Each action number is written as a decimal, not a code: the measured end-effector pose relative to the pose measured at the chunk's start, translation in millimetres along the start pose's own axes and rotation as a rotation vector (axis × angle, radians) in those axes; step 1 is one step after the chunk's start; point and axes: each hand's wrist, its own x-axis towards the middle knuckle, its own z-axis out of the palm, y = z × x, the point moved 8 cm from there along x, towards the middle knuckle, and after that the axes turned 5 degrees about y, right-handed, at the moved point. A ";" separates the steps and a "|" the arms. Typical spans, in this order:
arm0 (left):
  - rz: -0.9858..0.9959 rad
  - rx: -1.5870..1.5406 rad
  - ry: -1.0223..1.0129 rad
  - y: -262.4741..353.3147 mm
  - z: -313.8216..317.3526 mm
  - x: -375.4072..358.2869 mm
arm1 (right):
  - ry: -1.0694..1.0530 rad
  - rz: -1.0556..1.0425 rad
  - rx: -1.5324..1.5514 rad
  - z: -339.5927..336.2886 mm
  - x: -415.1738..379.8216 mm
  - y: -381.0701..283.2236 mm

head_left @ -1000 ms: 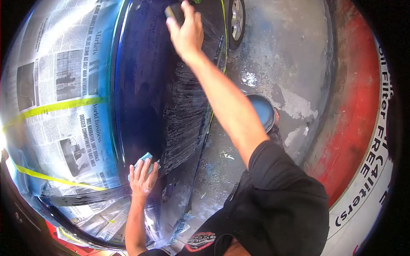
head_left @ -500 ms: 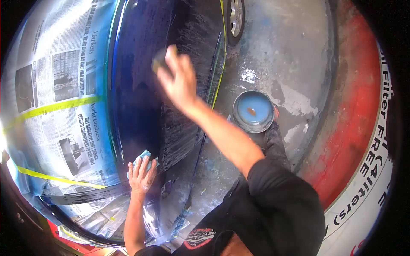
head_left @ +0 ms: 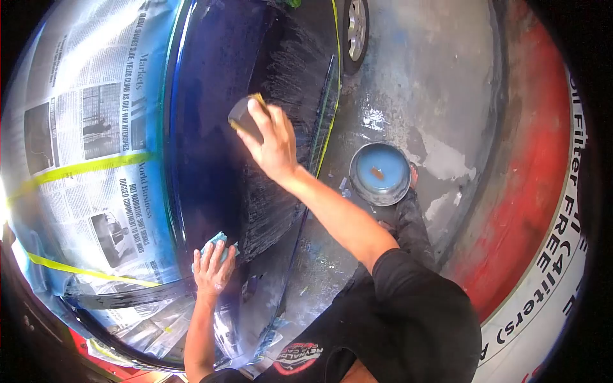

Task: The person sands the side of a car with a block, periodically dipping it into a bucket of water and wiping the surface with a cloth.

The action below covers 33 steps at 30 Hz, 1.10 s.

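Note:
My right hand (head_left: 276, 142) grips a dark sanding block (head_left: 245, 117) with yellowish edges, held against the dark blue car panel (head_left: 207, 137). Its thumb and fingers are on opposite sides of the block. Lower left, my left hand (head_left: 213, 271) rests near the panel's lower end with its fingers over a crumpled light-blue cloth (head_left: 220, 241). Part of the cloth is hidden under the fingers. Pale streaks cover a duller dark area (head_left: 287, 70) of the panel, to the right of the glossy blue part.
Newspaper masking (head_left: 96, 127) with yellow tape (head_left: 89, 167) covers the car's left side. On the right, a round bowl (head_left: 405, 185) of bluish liquid stands on the wet grey floor (head_left: 428, 83), beside my foot. A wheel (head_left: 355, 32) is at the top; a red curved band (head_left: 536, 147) lies far right.
My right hand and the sanding block have moved down and slightly right over the panel. My left hand stays on the cloth. The view has shifted slightly.

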 end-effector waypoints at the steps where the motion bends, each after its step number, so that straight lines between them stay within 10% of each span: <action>1: 0.003 0.001 0.003 -0.4 0.6 -1.8 | -0.032 -0.001 -0.041 7.9 11.1 15.3; 6: -0.005 0.007 -0.030 0.3 2.3 -5.3 | 0.021 0.125 -0.117 34.5 135.1 58.8; 12: -0.012 0.009 0.000 0.0 -1.5 -0.2 | -0.184 -0.080 -0.115 15.5 22.2 -20.6; 19: -0.025 0.010 0.022 -2.5 -2.2 1.8 | -0.100 0.064 -0.271 63.2 178.9 10.4; 24: -0.028 0.014 0.030 -0.8 -3.6 -1.1 | -0.380 -0.212 -0.258 46.8 22.1 -79.0; 33: -0.060 -0.058 0.027 -4.6 -2.8 -3.4 | -0.157 -0.026 -0.225 66.1 151.3 -27.3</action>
